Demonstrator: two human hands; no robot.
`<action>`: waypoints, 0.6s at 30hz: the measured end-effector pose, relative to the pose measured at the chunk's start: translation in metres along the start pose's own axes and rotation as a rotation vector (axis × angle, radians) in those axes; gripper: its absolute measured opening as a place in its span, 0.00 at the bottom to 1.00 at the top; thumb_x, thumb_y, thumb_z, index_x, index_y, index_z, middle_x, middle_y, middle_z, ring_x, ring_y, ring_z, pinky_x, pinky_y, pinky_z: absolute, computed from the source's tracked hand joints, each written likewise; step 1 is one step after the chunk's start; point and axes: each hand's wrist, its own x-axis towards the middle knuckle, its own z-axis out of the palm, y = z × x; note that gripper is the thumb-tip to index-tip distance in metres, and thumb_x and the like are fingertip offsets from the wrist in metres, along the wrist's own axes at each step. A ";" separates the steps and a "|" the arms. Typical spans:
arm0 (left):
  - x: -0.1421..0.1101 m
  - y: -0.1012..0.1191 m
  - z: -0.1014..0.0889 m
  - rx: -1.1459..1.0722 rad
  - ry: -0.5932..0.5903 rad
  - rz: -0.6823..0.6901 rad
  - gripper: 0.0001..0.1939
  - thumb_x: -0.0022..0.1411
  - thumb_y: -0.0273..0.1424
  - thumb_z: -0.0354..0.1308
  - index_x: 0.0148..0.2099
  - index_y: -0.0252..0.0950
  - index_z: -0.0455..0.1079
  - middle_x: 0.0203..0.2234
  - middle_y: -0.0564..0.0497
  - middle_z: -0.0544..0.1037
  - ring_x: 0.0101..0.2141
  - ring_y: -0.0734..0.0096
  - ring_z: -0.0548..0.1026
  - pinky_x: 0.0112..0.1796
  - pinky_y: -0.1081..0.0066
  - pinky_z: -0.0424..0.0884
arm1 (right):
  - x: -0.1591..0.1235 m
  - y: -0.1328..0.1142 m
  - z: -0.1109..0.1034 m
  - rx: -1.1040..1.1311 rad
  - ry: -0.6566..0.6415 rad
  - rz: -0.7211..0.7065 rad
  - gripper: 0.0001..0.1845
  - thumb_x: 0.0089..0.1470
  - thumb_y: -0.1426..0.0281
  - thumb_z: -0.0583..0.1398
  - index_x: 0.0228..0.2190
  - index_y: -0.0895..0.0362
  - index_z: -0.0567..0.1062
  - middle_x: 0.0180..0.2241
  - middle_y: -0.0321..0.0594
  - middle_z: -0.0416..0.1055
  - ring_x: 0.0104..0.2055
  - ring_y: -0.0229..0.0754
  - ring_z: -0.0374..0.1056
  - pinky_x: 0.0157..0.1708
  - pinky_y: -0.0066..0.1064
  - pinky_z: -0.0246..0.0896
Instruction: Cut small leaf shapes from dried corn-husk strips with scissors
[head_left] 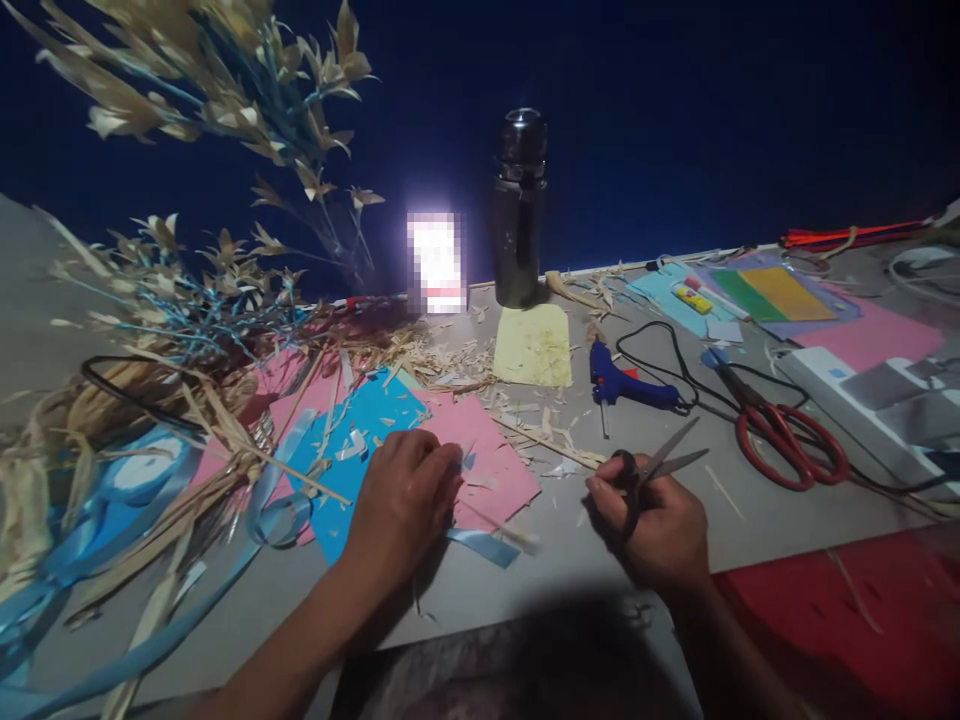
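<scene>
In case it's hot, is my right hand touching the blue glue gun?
Apart. The head view shows grey tabletop between the right hand, which holds black scissors, and the blue glue gun.

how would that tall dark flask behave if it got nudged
The dark flask may tip if pushed high up, as it stands tall and narrow. Once down, its rounded body could well roll. Its shiny cap might feel slippery; hidden contents leave its weight uncertain.

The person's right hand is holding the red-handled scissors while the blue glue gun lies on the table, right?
Not quite: the head view shows the right hand holding black-handled scissors; the red-handled scissors lie on the table, as does the blue glue gun.
</scene>
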 end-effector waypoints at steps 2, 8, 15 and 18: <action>0.009 -0.003 0.005 0.043 -0.030 0.027 0.08 0.64 0.27 0.58 0.42 0.34 0.78 0.35 0.41 0.76 0.36 0.54 0.69 0.37 0.58 0.66 | 0.000 0.001 0.000 0.009 -0.013 0.012 0.13 0.47 0.59 0.65 0.26 0.55 0.75 0.17 0.33 0.67 0.18 0.37 0.60 0.22 0.28 0.59; 0.019 -0.007 0.014 0.091 0.002 0.031 0.10 0.65 0.25 0.57 0.34 0.35 0.79 0.30 0.43 0.76 0.33 0.57 0.69 0.34 0.61 0.63 | 0.001 -0.003 0.000 0.052 -0.040 0.100 0.11 0.44 0.61 0.66 0.25 0.56 0.74 0.17 0.32 0.66 0.19 0.36 0.60 0.22 0.27 0.59; 0.021 -0.007 0.013 0.005 0.039 0.018 0.10 0.66 0.25 0.55 0.35 0.31 0.76 0.31 0.42 0.75 0.34 0.58 0.69 0.36 0.59 0.65 | 0.003 -0.006 -0.001 -0.008 -0.087 0.100 0.08 0.43 0.63 0.65 0.23 0.55 0.75 0.16 0.32 0.64 0.19 0.36 0.57 0.21 0.27 0.58; 0.019 -0.002 0.006 -0.105 0.003 0.104 0.08 0.66 0.28 0.57 0.40 0.32 0.77 0.33 0.42 0.74 0.36 0.57 0.69 0.37 0.58 0.66 | 0.003 -0.005 -0.001 -0.004 -0.096 0.092 0.08 0.43 0.63 0.65 0.23 0.55 0.75 0.16 0.31 0.63 0.19 0.36 0.57 0.21 0.26 0.58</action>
